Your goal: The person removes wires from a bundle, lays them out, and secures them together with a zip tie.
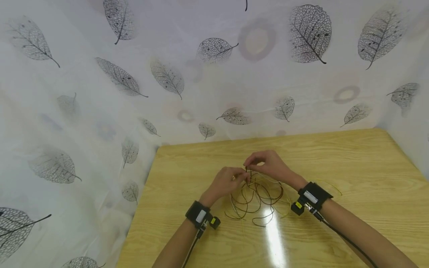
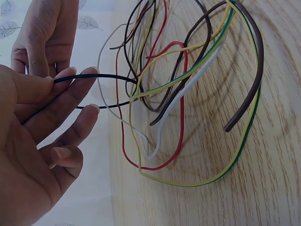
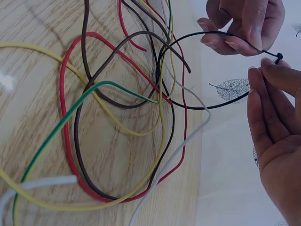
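A thin black cable tie (image 2: 113, 76) forms a wide loop around a tangle of electrical wires. Its small square head (image 3: 280, 56) shows between the fingertips of both hands. My left hand (image 1: 223, 183) pinches one side of the tie between thumb and fingers. My right hand (image 1: 269, 164), just to the right, pinches it by the head between thumb and forefinger. Below hang loose wires: red (image 3: 63, 94), brown (image 2: 259, 52), white (image 3: 181, 146), yellow (image 3: 141, 134) and green-yellow (image 2: 247, 146). They gather where the loop crosses them.
The wires' long curls spread over the light wood table (image 1: 187, 238) in front of me. Behind and to the left hangs a pale curtain (image 1: 201, 22) with leaf prints. Each wrist wears a black strap (image 1: 315, 195) with a small camera and a cable along the forearm.
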`<state>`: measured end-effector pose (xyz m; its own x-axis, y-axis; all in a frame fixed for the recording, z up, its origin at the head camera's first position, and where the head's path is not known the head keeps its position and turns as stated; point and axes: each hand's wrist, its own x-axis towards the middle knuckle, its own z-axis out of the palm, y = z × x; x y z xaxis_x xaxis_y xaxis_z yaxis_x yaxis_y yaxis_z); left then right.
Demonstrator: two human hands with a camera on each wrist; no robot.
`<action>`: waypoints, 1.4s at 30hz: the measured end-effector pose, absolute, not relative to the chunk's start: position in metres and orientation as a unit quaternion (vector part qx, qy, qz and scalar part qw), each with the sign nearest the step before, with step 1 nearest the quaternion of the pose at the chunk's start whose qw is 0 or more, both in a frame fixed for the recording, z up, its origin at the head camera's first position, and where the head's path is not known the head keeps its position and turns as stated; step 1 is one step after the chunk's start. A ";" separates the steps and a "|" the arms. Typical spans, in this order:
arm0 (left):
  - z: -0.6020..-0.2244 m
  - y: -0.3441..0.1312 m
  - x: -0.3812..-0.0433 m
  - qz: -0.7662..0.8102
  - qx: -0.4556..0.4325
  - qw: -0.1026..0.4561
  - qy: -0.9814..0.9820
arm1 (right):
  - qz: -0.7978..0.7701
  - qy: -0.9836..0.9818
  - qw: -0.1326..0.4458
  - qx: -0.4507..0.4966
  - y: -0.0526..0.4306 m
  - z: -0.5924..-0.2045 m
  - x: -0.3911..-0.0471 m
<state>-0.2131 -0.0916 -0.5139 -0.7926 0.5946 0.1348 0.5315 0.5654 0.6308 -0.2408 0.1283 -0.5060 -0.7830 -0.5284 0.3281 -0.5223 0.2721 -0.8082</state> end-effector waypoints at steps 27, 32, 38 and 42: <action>-0.513 -0.082 -0.223 0.451 0.275 -0.082 0.845 | -0.425 0.806 -0.129 -0.391 0.129 -0.503 -0.240; -0.512 -0.081 -0.223 0.442 0.269 -0.076 0.853 | -0.412 0.799 -0.142 -0.414 0.129 -0.499 -0.237; -0.514 -0.078 -0.222 0.435 0.268 -0.092 0.855 | -0.422 0.792 -0.133 -0.421 0.128 -0.498 -0.235; -0.515 -0.078 -0.220 0.402 0.272 -0.109 0.868 | -0.427 0.788 -0.137 -0.421 0.128 -0.500 -0.235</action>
<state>-0.2204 -0.0775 -0.5152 -0.8284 0.3848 0.4070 0.5593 0.5294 0.6379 -0.2346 0.1277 -0.4999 -0.6085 -0.5464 0.5755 -0.7804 0.2805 -0.5588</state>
